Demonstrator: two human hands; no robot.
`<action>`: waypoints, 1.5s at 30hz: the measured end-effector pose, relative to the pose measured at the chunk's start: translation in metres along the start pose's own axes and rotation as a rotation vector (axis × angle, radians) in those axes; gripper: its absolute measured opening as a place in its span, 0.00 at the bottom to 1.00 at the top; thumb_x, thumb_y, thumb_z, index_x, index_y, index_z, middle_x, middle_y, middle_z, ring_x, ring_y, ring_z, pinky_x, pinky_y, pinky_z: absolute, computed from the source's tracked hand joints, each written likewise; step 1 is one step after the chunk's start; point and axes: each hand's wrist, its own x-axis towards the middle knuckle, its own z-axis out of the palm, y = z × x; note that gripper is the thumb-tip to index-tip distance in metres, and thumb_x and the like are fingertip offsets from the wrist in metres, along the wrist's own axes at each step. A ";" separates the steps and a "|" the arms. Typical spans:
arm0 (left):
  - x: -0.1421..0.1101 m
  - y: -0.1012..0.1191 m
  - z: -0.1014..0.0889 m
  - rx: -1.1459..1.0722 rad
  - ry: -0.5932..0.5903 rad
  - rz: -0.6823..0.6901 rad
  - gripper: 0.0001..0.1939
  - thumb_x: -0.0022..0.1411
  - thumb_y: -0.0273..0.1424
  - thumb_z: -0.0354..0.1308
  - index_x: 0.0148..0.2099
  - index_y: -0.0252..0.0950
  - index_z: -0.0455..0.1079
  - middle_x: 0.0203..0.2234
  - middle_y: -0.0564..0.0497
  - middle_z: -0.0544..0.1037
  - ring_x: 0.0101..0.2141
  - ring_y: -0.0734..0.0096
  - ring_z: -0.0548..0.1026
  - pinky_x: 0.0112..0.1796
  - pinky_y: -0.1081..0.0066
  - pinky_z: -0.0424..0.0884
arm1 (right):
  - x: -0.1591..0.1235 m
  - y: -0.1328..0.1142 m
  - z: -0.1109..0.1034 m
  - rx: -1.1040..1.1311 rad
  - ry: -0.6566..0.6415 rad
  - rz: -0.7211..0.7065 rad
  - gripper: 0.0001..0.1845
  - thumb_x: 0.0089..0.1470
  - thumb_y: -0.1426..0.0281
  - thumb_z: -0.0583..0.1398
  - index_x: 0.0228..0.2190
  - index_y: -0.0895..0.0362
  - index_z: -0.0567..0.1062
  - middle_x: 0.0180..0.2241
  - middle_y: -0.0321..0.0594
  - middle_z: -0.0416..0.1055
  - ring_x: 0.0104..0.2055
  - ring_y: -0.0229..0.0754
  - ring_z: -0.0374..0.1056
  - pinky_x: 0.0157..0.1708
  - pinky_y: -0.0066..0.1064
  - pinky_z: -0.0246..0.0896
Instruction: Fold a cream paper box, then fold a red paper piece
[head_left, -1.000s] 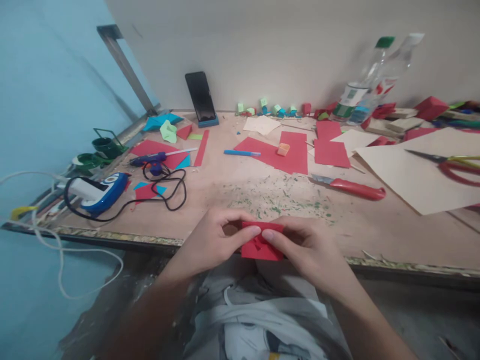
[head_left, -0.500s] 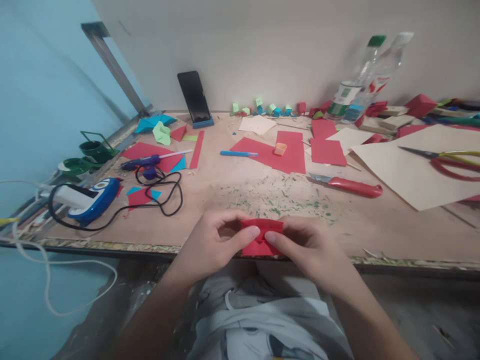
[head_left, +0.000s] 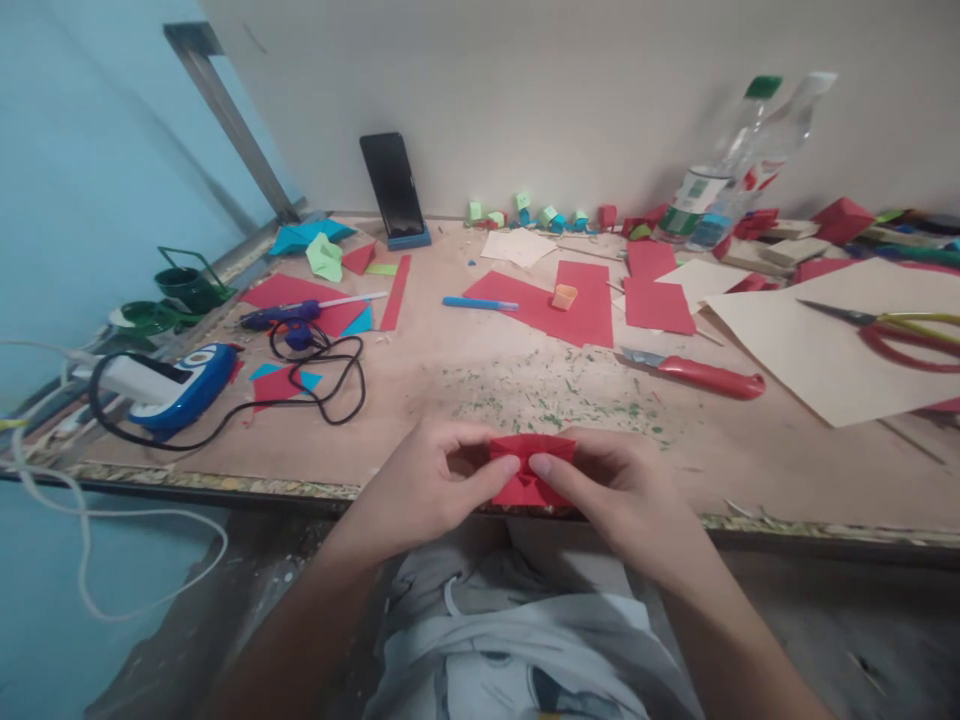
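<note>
A small folded piece of red paper (head_left: 531,446) is held at the table's front edge, between both hands. My left hand (head_left: 442,478) grips its left side, with the thumb pressed on the near face. On the right side my right hand (head_left: 611,478) pinches it the same way, and the two thumb tips lie close together over creases in the middle. The fingers behind the paper are mostly hidden. Green shavings (head_left: 555,395) are scattered on the tabletop just beyond the hands.
A red-handled knife (head_left: 709,377) lies to the right, and scissors (head_left: 892,325) rest on cream paper (head_left: 810,370). Left are a glue gun (head_left: 281,315), its black cord and a blue-white power strip (head_left: 187,385). A phone (head_left: 394,185) and bottles (head_left: 697,200) stand at the back.
The thumbs have shifted slightly on the red paper, and its middle looks more creased. Both hands keep their hold, and the view has moved a little.
</note>
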 end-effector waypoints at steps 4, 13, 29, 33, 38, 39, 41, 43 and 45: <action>0.003 0.003 0.002 -0.025 0.027 -0.016 0.07 0.64 0.32 0.65 0.39 0.33 0.82 0.31 0.50 0.85 0.32 0.70 0.80 0.32 0.78 0.74 | 0.000 0.002 0.000 -0.001 0.020 -0.022 0.20 0.63 0.62 0.63 0.22 0.57 0.72 0.22 0.32 0.63 0.25 0.35 0.57 0.25 0.28 0.52; 0.002 -0.002 -0.003 0.031 0.014 -0.047 0.11 0.67 0.35 0.64 0.41 0.32 0.83 0.32 0.49 0.84 0.32 0.70 0.79 0.32 0.76 0.73 | -0.001 0.004 0.002 -0.038 0.032 -0.016 0.21 0.64 0.60 0.63 0.22 0.57 0.73 0.22 0.33 0.62 0.26 0.36 0.56 0.25 0.29 0.50; 0.002 0.001 0.001 -0.072 0.011 -0.049 0.09 0.65 0.33 0.66 0.43 0.35 0.84 0.34 0.50 0.86 0.35 0.69 0.82 0.36 0.77 0.76 | -0.001 0.003 0.002 -0.047 0.047 -0.021 0.20 0.63 0.60 0.62 0.24 0.58 0.76 0.22 0.35 0.66 0.25 0.36 0.59 0.25 0.29 0.52; 0.002 0.001 0.001 -0.023 0.026 -0.080 0.09 0.64 0.34 0.66 0.41 0.34 0.84 0.34 0.49 0.86 0.34 0.68 0.81 0.33 0.76 0.75 | 0.000 0.002 0.002 -0.068 0.049 -0.042 0.20 0.64 0.61 0.61 0.22 0.58 0.75 0.21 0.33 0.64 0.25 0.35 0.58 0.25 0.28 0.51; 0.003 0.001 -0.001 -0.007 0.011 -0.070 0.11 0.66 0.36 0.65 0.42 0.33 0.84 0.34 0.49 0.86 0.35 0.68 0.81 0.34 0.75 0.75 | 0.000 0.004 0.003 -0.088 0.058 -0.062 0.22 0.64 0.61 0.62 0.21 0.58 0.72 0.20 0.32 0.60 0.24 0.34 0.55 0.23 0.28 0.49; 0.003 0.001 -0.001 -0.007 0.008 -0.068 0.11 0.66 0.36 0.64 0.42 0.33 0.84 0.34 0.49 0.86 0.35 0.68 0.81 0.34 0.75 0.75 | 0.000 0.005 0.003 -0.090 0.059 -0.063 0.22 0.64 0.61 0.62 0.20 0.57 0.72 0.20 0.32 0.60 0.24 0.34 0.55 0.23 0.28 0.48; 0.003 0.001 -0.001 -0.004 0.002 -0.069 0.12 0.66 0.36 0.64 0.42 0.33 0.83 0.34 0.48 0.85 0.35 0.67 0.80 0.35 0.74 0.75 | 0.001 0.004 0.003 -0.094 0.055 -0.057 0.22 0.64 0.61 0.62 0.20 0.57 0.72 0.20 0.32 0.60 0.24 0.35 0.55 0.23 0.28 0.49; 0.003 0.001 -0.001 0.001 -0.002 -0.074 0.12 0.66 0.36 0.64 0.41 0.32 0.83 0.34 0.48 0.85 0.35 0.67 0.80 0.34 0.74 0.74 | 0.001 0.004 0.003 -0.098 0.046 -0.049 0.21 0.64 0.61 0.62 0.21 0.57 0.73 0.20 0.32 0.61 0.24 0.35 0.56 0.24 0.28 0.50; 0.002 0.001 -0.002 0.001 -0.005 -0.078 0.13 0.66 0.36 0.64 0.41 0.32 0.83 0.33 0.47 0.85 0.34 0.67 0.80 0.34 0.73 0.74 | 0.001 0.003 0.003 -0.101 0.047 -0.049 0.21 0.65 0.61 0.61 0.22 0.58 0.73 0.21 0.32 0.61 0.24 0.35 0.56 0.24 0.28 0.50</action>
